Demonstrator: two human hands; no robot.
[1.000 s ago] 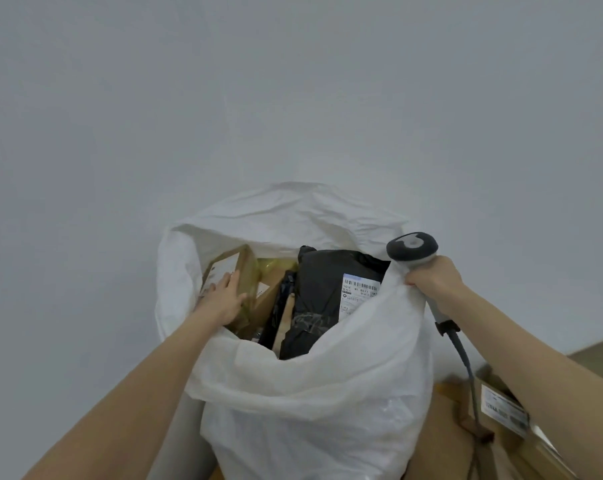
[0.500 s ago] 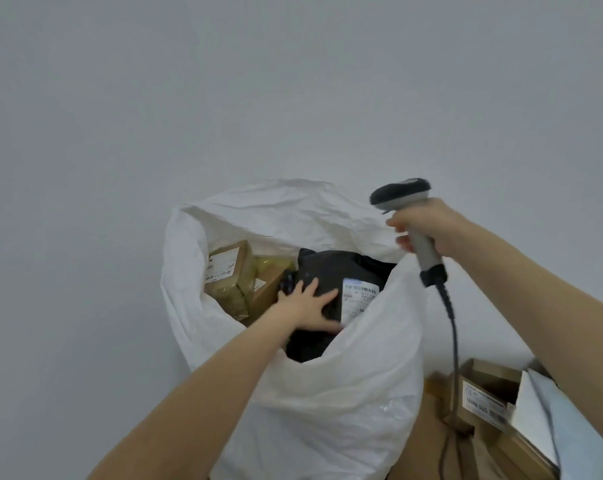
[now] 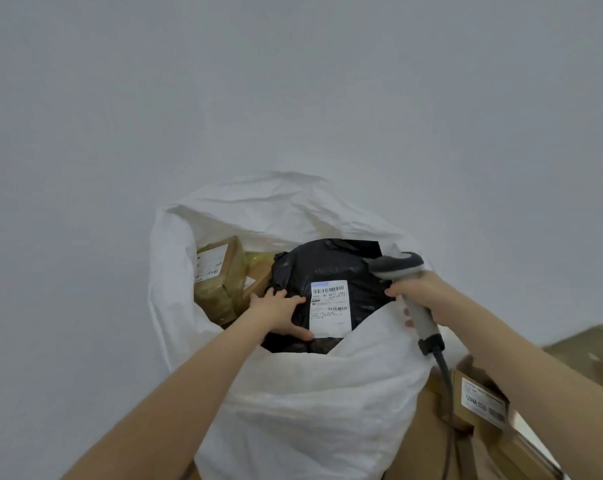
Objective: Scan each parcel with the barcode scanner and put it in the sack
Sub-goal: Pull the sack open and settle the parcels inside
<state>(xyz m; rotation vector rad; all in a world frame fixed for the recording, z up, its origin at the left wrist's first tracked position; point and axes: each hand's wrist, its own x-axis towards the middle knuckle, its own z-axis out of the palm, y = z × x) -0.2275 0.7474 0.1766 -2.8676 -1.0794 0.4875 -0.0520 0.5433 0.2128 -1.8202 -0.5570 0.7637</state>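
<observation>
1. The sack [image 3: 310, 403], white and crumpled, stands upright with its mouth wide open.
2. A black parcel [image 3: 331, 268] lies on top inside the sack, its white barcode label facing up.
3. A brown box [image 3: 220, 271] leans tilted against the sack's left wall.
4. The grey barcode scanner [image 3: 423, 323], gripped by the right hand [image 3: 428, 292], is at the sack's right rim, its cable hanging down.
5. A labelled carton [image 3: 480, 400] sits outside the sack, near right.

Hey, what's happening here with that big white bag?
A person is packing parcels into a white sack. Their left hand rests flat on a black parcel lying on top inside the sack, its label facing up, beside a brown box. Their right hand grips a barcode scanner at the sack's rim. More boxes sit outside, to the right.
</observation>
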